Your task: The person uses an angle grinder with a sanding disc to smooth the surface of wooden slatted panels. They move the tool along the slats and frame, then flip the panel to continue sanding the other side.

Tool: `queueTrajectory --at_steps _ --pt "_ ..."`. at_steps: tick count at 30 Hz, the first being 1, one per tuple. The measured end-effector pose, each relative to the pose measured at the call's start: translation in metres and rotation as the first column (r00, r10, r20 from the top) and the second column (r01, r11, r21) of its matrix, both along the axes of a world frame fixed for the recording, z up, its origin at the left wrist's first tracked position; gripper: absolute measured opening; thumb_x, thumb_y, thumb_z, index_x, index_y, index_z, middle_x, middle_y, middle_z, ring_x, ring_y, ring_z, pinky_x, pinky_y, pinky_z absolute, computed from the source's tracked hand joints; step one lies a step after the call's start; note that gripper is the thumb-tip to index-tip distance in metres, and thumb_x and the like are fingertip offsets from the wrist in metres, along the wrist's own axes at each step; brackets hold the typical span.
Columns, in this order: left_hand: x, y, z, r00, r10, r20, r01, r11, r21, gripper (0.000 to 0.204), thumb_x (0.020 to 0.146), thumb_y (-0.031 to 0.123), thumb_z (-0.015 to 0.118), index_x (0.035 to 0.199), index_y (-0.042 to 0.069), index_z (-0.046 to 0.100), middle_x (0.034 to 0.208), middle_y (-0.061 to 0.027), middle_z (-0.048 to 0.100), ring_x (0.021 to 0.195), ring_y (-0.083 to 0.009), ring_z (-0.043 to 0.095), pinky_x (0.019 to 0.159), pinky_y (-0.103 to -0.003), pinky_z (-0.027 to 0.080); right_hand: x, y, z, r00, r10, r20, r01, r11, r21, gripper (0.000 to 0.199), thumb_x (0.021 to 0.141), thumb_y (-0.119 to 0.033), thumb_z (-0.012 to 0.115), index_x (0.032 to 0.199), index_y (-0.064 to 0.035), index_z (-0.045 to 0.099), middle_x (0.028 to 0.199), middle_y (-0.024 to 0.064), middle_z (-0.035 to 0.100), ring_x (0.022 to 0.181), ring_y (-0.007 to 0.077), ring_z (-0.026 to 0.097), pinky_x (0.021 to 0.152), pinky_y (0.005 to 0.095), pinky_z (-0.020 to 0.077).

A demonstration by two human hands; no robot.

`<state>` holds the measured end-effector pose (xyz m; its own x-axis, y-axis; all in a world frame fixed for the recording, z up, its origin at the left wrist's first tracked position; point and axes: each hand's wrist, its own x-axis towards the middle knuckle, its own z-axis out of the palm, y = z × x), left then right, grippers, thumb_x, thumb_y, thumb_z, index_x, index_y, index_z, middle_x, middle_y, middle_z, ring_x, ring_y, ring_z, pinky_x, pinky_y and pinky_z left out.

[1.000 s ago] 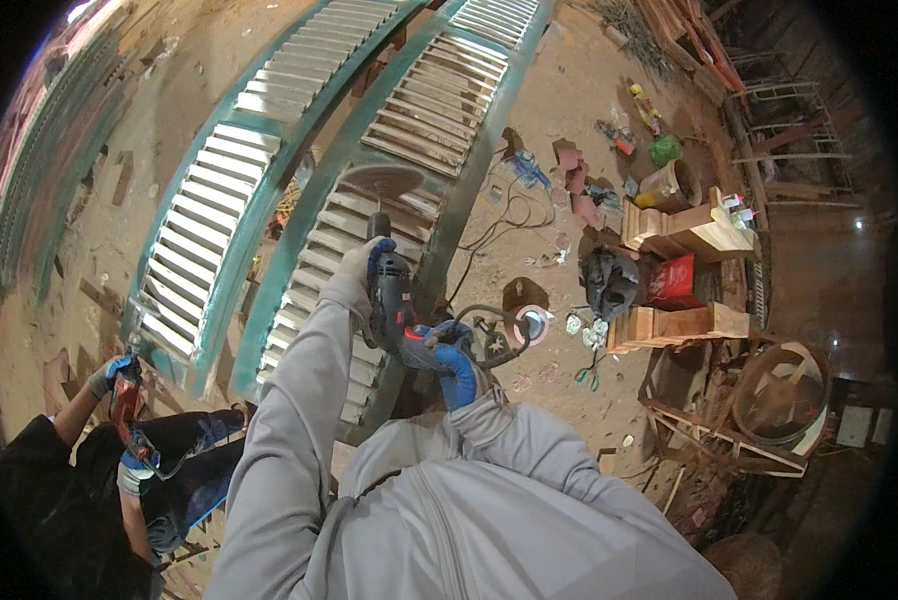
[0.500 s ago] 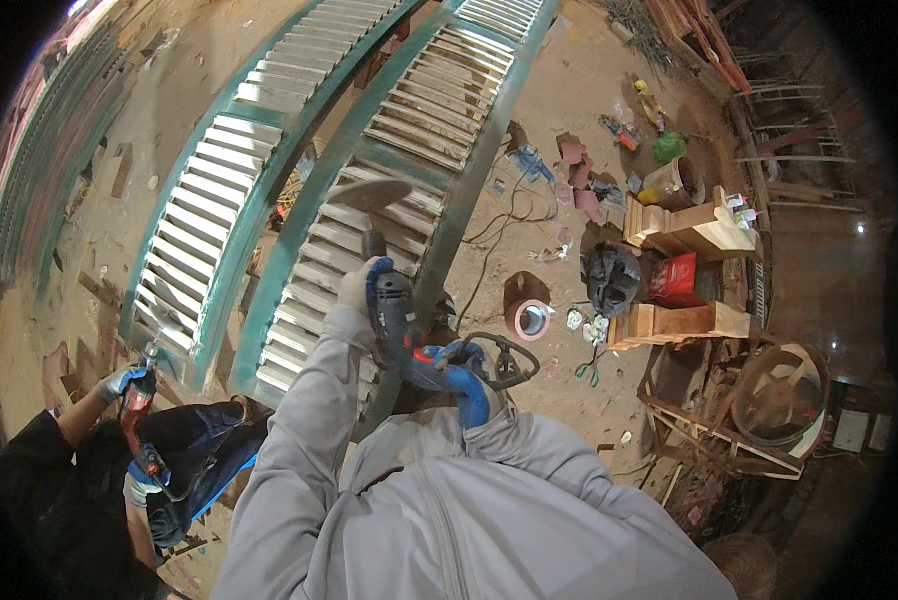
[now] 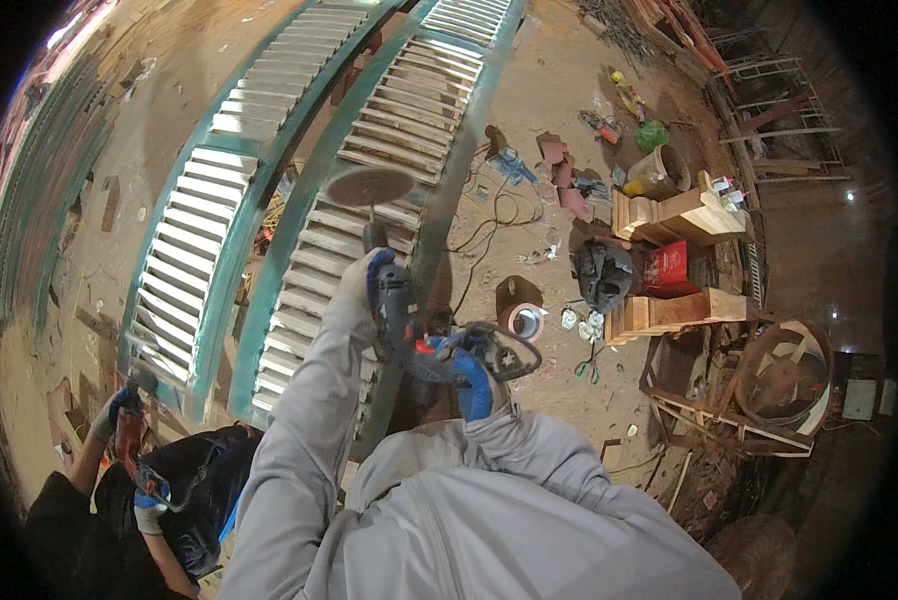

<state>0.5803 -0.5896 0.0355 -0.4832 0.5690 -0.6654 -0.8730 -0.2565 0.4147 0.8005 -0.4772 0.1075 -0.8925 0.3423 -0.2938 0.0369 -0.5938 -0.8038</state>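
Inside both grips (image 3: pixel 362 273) (image 3: pixel 474 378), power tool (image 3: pixel 397 305)

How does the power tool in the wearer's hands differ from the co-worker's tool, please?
The wearer's tool is mainly dark, while the co-worker's tool is mainly red. The wearer's tool bears a wide disc; the co-worker's tool shows none that wide. Both are held by gloved hands: the wearer's left hand and right hand, the co-worker's hands.
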Motion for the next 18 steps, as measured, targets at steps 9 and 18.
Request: queueTrajectory --at_steps 9,18 --pt "-0.06 0.068 -0.038 0.998 -0.009 -0.059 -0.001 0.986 -0.164 0.022 0.083 0.028 0.071 0.082 0.007 0.067 0.068 -0.0036 0.065 0.051 -0.0184 0.06 0.051 -0.033 0.05 -0.056 0.035 -0.004 0.998 -0.04 0.056 0.044 0.996 -0.076 0.013 0.087 -0.014 0.057 0.093 -0.0035 0.063 0.107 0.0146 0.065 0.106 0.027 0.061 0.1 0.0408 0.0458" --pt "-0.098 0.015 -0.015 0.995 0.089 0.056 -0.075 0.974 -0.213 0.023 0.088 0.035 0.064 0.076 0.015 0.065 0.067 -0.0039 0.065 0.054 -0.0216 0.06 0.054 -0.039 0.053 -0.107 0.031 -0.035 0.997 0.04 0.065 -0.041 0.999 0.012 0.012 0.087 -0.009 0.061 0.098 -0.0042 0.058 0.103 0.0087 0.063 0.104 0.0247 0.062 0.098 0.0371 0.0472"
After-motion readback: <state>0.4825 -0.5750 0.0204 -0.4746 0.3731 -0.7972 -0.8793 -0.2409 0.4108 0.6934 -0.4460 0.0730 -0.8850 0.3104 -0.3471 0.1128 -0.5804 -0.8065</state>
